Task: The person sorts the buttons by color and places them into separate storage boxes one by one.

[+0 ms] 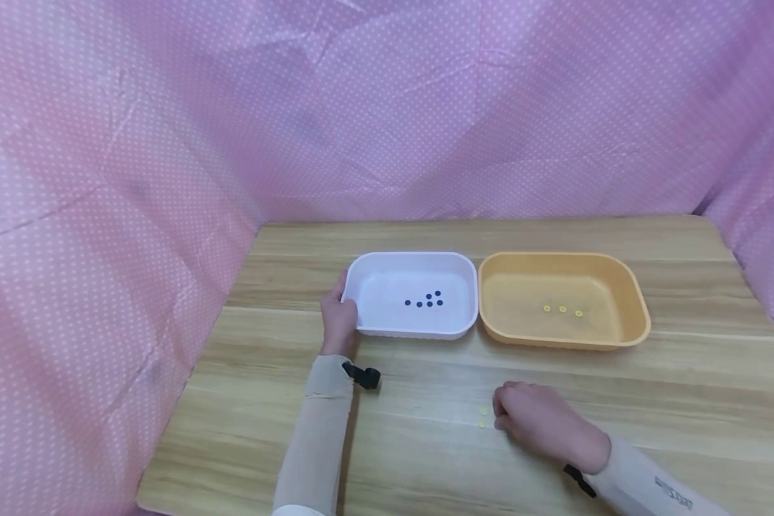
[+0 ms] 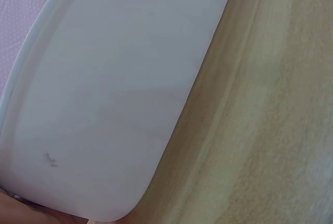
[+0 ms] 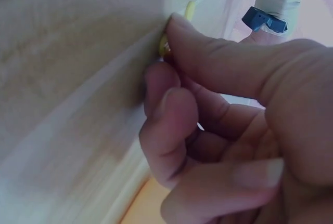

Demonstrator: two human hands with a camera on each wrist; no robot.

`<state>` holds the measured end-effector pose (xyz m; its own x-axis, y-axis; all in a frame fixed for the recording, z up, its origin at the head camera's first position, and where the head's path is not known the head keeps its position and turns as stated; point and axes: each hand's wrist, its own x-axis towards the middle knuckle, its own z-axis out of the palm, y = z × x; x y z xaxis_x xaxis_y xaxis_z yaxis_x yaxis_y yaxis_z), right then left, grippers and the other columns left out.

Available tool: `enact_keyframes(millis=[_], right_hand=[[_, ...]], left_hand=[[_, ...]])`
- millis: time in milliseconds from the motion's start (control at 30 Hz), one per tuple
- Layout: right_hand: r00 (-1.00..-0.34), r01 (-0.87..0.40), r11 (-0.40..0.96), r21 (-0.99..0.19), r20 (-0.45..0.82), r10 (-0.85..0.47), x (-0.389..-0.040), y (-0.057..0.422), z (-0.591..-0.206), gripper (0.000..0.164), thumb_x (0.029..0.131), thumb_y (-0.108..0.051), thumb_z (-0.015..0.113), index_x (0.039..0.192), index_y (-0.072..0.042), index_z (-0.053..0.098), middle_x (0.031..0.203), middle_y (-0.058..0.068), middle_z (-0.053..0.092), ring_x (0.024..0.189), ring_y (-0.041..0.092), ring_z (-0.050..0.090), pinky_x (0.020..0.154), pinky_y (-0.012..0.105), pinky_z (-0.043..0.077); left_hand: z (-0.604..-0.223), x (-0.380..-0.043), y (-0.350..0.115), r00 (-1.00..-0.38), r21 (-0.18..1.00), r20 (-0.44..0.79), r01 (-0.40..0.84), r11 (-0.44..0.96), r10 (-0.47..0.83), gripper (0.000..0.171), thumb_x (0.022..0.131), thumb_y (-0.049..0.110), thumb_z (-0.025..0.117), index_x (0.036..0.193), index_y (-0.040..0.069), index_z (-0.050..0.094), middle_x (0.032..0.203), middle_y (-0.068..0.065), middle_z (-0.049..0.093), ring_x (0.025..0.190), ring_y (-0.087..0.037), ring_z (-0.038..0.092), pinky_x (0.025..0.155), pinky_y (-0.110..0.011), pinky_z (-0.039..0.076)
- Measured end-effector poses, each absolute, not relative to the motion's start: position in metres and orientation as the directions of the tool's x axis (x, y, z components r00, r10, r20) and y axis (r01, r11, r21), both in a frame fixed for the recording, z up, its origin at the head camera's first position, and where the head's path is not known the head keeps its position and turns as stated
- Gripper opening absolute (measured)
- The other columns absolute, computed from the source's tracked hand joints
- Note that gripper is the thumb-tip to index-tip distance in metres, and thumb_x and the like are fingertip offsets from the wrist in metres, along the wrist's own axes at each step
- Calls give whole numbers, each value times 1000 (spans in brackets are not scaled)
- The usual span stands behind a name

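Note:
My left hand point(image 1: 339, 319) grips the left end of a white plastic bin point(image 1: 361, 331), with thumb and fingers at its rim. Several small dark round button-like discs point(image 1: 429, 304) lie inside. In the left wrist view the bin's pale side point(image 2: 114, 89) fills much of the frame. My right hand point(image 1: 542, 419) is low over the table, fingers curled. In the right wrist view, its thumb and fingertips pinch a small yellow button-like disc point(image 3: 163, 46). Two yellow discs point(image 1: 481, 424) show on the wood just left of that hand.
A yellow-orange bin point(image 1: 632, 337) stands right beside the white one, with three yellow discs point(image 1: 562, 309) inside. Both are on a wood-grain table point(image 1: 426, 459). Pink dotted cloth point(image 1: 387, 129) hangs behind the table and along its sides.

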<state>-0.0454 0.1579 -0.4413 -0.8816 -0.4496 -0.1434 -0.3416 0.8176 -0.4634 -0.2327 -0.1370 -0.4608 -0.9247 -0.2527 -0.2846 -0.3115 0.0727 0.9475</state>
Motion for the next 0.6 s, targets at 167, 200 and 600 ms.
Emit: enact_keyframes(millis=[167,200,600], right_hand=[[-888,-355,841,-408,-135,-440,-46,157,-440,21,76,-15,75,66,-22,58,65,-13,51,58,5,50,49,28,42],[-888,-361,848,-388,-134,-440,-46,157,-440,20,76,-14,73,66,-21,58,64,-12,51,58,6,50,48,28,42],[-833,-519,853,46,195,-517,-25,134,-452,17,76,4,41,61,-2,47,58,5,35,48,16,38,31,29,33]], left_hand=[[-462,-234,-137,-928,950,-270,-300,83,-258,75,80,-18,36,145,17,45,152,8,37,138,-12,32,111,-28,32],[-463,-234,-137,-928,950,-268,-299,90,-258,75,80,-17,36,145,17,44,152,8,37,139,-12,32,111,-28,32],[-465,-236,-137,-925,949,-275,-305,82,-261,77,76,-18,37,144,18,46,152,10,37,139,-12,30,112,-28,31]])
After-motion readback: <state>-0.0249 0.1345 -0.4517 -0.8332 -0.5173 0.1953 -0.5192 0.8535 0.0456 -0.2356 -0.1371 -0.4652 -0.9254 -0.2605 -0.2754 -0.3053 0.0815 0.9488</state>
